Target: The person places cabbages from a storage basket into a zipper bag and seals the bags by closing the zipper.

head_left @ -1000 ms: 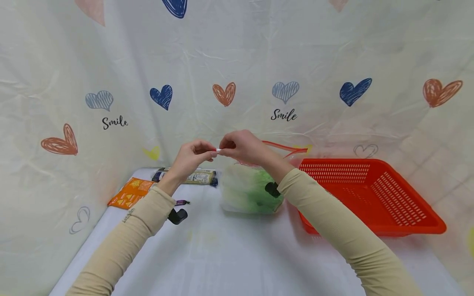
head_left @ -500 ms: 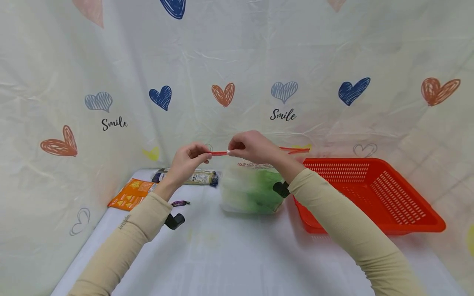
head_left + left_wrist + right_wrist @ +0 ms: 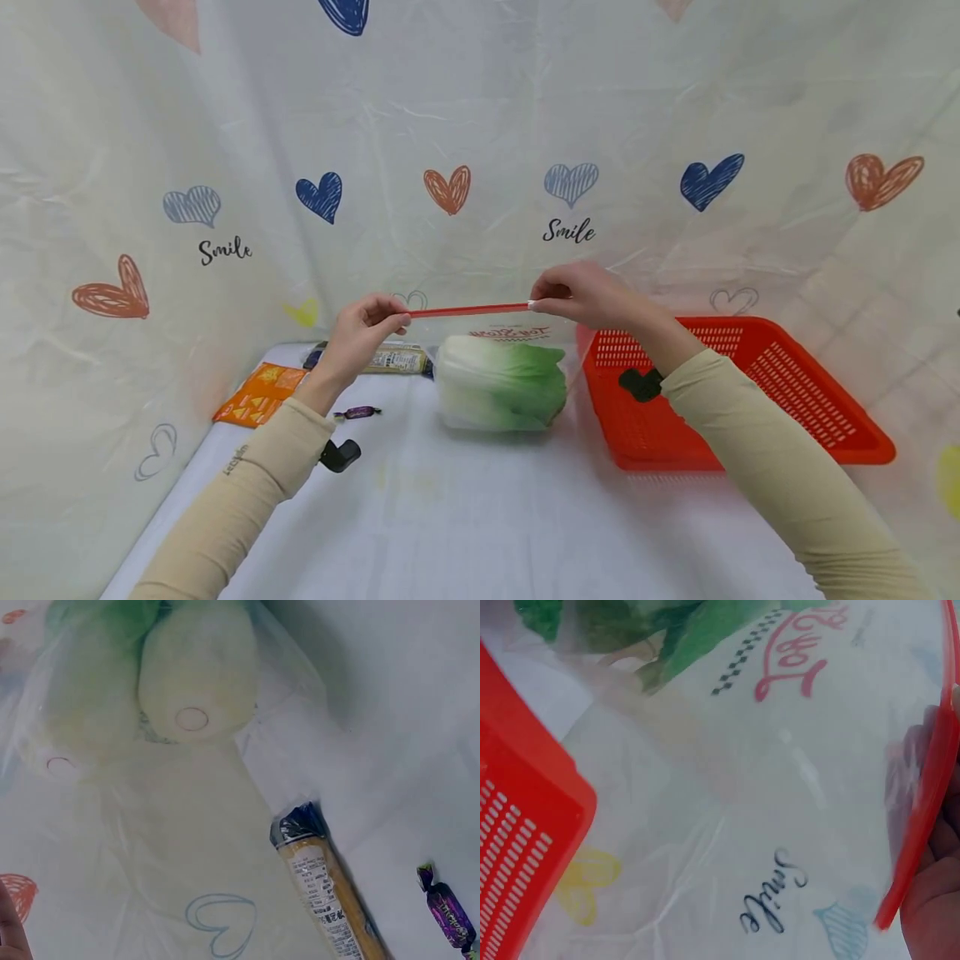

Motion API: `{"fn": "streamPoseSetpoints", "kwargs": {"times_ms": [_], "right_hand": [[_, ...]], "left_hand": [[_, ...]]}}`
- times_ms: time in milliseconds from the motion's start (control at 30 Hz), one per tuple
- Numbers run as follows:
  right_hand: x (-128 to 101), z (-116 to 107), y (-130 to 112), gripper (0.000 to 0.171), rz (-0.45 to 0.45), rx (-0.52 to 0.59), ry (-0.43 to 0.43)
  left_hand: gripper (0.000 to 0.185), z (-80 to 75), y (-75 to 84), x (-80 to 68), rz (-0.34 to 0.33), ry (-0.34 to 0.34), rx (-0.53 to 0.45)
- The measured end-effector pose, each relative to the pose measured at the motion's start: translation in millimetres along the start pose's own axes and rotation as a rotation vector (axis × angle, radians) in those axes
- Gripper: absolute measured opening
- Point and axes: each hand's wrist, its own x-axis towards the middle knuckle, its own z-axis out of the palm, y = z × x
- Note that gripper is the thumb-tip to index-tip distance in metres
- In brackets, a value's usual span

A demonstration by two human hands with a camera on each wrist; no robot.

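Observation:
A clear zip bag holding a green and white cabbage stands on the white table. Its red zip strip is stretched level above the cabbage. My left hand pinches the strip's left end. My right hand pinches the strip further right, over the basket's near corner. In the right wrist view the red zip strip runs past my right hand, with the bag's printed film in front. The left wrist view looks down on the cabbage through the plastic.
A red slotted basket stands to the right of the bag. At the back left lie an orange packet, a long dark-ended packet and a purple wrapped candy. A heart-printed sheet hangs behind and at both sides.
My right hand has slid to the right along the red strip, away from my left hand. The hands were touching and now stand well apart, with the strip drawn out between them.

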Motion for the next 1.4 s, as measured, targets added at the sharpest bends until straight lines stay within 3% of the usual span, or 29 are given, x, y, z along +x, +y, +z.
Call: {"fn": "streamPoseSetpoints", "kwargs": {"times_ms": [400,767,967,1100,1200,1400], "right_hand": [[-24.9,0.5,32.3,0.018,0.078,0.124,0.087],[-31.9,17.2,42.3,0.021,0.041,0.258,0.145],[-35.2,16.4,43.3,0.018,0.031,0.216,0.198],[-43.4,11.2,46.4,0.013,0.097,0.211,0.228],[-49.5,7.9,47.5,0.014,0.146,0.218,0.230],[-55.7,2.6,45.7,0.017,0.147,0.235,0.228]], "left_hand": [[0.025,-4.6,-6.9,-4.0,0.009,0.039,-0.048],[0.025,-0.7,-9.7,-6.2,-0.023,0.033,0.010],[0.025,-6.2,-9.2,-7.1,-0.012,0.051,0.071],[0.024,-10.8,-10.4,-9.6,-0.017,0.073,0.069],[0.025,-11.8,-10.8,-9.9,-0.016,0.069,0.057],[0.026,-8.7,-4.6,-7.1,-0.064,0.057,-0.016]]}}
